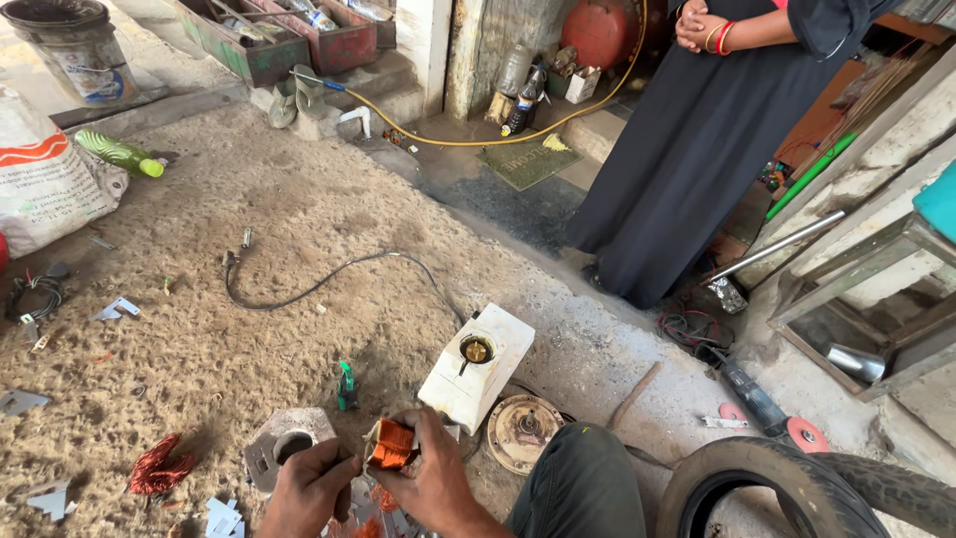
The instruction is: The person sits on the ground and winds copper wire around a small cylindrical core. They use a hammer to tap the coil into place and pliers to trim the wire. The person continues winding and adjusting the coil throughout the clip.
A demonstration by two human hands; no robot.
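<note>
Hands meet low at the near edge of the floor, and both are on one thing: a small coil of copper wire [391, 444] in a metal frame. The left hand [311, 488] pinches its left side with closed fingers, the right hand [430, 480] cups it from the right and below, thumb over the top, so the coil sits steady between them, raised just off the ground, windings facing up where the eye can get at them. Under the hands lie bits of copper and pale metal plates [221, 518], likely shed from this sort of work. Left of that, a loose red-brown tangle of wire [157, 466]. Just beyond the hands, a grey metal housing [282, 443] with a round hole, a green-handled tool [346, 385] standing by it, a round plate [522, 430], and a white box [478, 365] with a brass-coloured centre, all kept within reach. A black cable [309, 289] snakes away over the sandy floor [299, 199]. On the right, a tyre [767, 488] and a grinder [757, 401]. Farther back, a person in a dark robe [687, 149] stands with hands clasped, near a yellow hose [468, 139].
</note>
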